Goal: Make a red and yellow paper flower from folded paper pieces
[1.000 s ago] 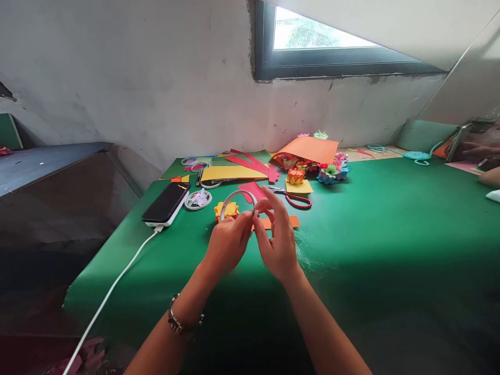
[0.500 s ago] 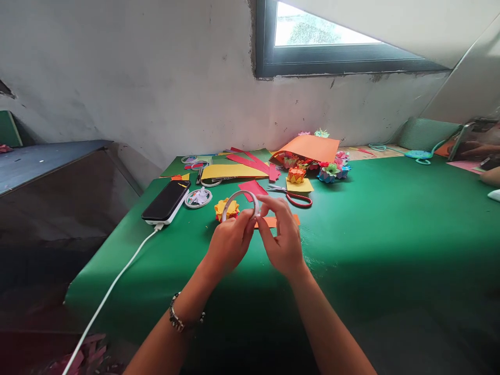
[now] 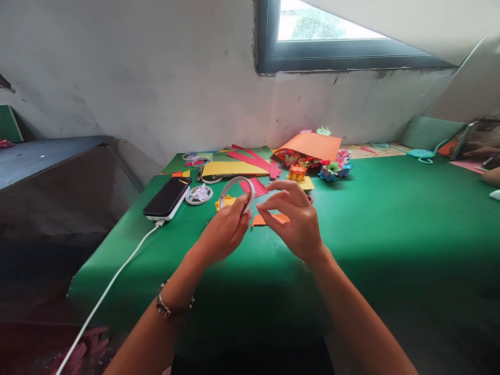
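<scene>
A white roll of tape (image 3: 252, 194) stands upright in my left hand (image 3: 223, 228), its thumb and fingers closed on the lower rim. From the roll a thin strip of tape runs rightward to my right hand (image 3: 297, 221), where thumb and fingertip pinch its end. Beneath the hands lies an orange paper strip (image 3: 269, 220) on the green tabletop. A yellow paper flower (image 3: 224, 202) is partly hidden behind the roll and my left hand. Behind my right hand, only a bit of the red-handled scissors (image 3: 310, 199) shows.
A black-and-white power bank (image 3: 167, 198) with a white cable (image 3: 117, 276) lies at left, beside another tape roll (image 3: 199, 195) holding scraps. Coloured paper strips (image 3: 234, 169), paper flowers (image 3: 332, 170) and an orange sheet (image 3: 308, 147) lie toward the wall. Another person's hand (image 3: 491, 177) is at far right.
My right hand has moved right, away from the roll, drawing out a short strip of tape. My left hand has shifted slightly left with the roll.
</scene>
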The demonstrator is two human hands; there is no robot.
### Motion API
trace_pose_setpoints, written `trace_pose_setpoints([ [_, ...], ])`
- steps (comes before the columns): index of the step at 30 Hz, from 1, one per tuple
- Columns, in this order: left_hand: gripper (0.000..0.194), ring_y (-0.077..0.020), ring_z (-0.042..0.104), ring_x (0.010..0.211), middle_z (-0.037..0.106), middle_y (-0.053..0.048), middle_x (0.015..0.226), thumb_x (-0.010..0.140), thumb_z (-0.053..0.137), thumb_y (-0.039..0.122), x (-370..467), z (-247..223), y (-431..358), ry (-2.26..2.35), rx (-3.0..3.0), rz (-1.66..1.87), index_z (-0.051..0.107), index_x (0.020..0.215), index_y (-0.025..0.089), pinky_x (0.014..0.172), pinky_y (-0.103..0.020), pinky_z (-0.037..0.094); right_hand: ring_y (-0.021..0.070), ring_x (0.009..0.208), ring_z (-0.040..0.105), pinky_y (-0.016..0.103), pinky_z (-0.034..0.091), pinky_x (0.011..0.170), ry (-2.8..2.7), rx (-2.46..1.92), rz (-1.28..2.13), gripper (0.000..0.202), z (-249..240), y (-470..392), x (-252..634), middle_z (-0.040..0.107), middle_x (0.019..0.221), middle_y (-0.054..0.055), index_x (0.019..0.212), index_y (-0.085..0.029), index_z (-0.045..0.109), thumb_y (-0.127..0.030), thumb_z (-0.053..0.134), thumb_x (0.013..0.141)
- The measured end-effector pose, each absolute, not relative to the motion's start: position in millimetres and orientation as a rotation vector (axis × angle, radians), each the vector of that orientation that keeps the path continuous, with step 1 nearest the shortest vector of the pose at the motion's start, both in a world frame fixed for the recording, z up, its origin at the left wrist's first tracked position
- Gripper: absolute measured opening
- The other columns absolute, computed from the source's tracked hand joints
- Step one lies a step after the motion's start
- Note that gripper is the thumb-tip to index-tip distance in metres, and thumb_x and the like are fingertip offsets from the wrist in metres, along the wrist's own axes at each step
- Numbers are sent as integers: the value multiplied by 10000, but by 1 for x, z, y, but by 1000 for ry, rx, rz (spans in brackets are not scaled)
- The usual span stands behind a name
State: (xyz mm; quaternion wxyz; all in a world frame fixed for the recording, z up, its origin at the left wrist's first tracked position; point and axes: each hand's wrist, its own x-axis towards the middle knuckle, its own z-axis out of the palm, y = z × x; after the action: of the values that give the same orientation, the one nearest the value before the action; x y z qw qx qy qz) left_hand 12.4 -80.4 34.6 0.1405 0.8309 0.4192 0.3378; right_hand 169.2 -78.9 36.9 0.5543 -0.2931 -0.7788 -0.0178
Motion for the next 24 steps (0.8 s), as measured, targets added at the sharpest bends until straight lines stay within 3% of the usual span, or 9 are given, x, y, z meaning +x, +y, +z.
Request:
trace_pose_setpoints([
  [4,463,-151,525,697,586,-71,842,816,252,178,5,32,-78,1117,2440,964,341,1262,88,649,-275,443,125,776,583,274,504,676,-1924,-606,31,113,37,-80,166,566,834,35,686,-191,537,-121,577,765],
  [9,459,-164,550,704,607,-76,854,839,249,212,-3,34,-78,1089,2463,902,338,1271,86,640,-273,443,98,724,604,230,500,661,-1934,-521,244,106,39,-82,163,634,779,18,701,-182,534,-110,575,767],
  [14,312,-143,522,639,589,-39,754,865,244,235,-1,38,-80,1087,2488,833,511,996,139,595,-244,417,93,650,601,219,504,624,-1873,-575,327,82,39,-82,164,639,692,-8,719,-178,555,-114,574,765],
  [16,301,-140,528,642,591,-32,741,881,242,249,0,37,-80,1072,2505,836,523,920,151,599,-239,410,89,640,600,221,510,636,-1848,-639,326,68,37,-82,163,642,694,-13,813,-177,580,-123,569,775],
  [19,296,-152,556,689,614,-39,779,891,249,248,2,37,-79,1115,2554,852,529,905,152,625,-248,407,97,689,615,238,512,702,-1857,-718,222,200,34,-80,162,657,746,4,968,-172,596,-107,559,783],
  [24,298,-151,557,664,619,-25,744,893,271,262,6,40,-78,1263,2537,889,551,873,160,593,-241,394,106,714,608,221,500,672,-1859,-712,73,101,31,-74,163,657,756,15,790,-191,653,-114,591,766],
])
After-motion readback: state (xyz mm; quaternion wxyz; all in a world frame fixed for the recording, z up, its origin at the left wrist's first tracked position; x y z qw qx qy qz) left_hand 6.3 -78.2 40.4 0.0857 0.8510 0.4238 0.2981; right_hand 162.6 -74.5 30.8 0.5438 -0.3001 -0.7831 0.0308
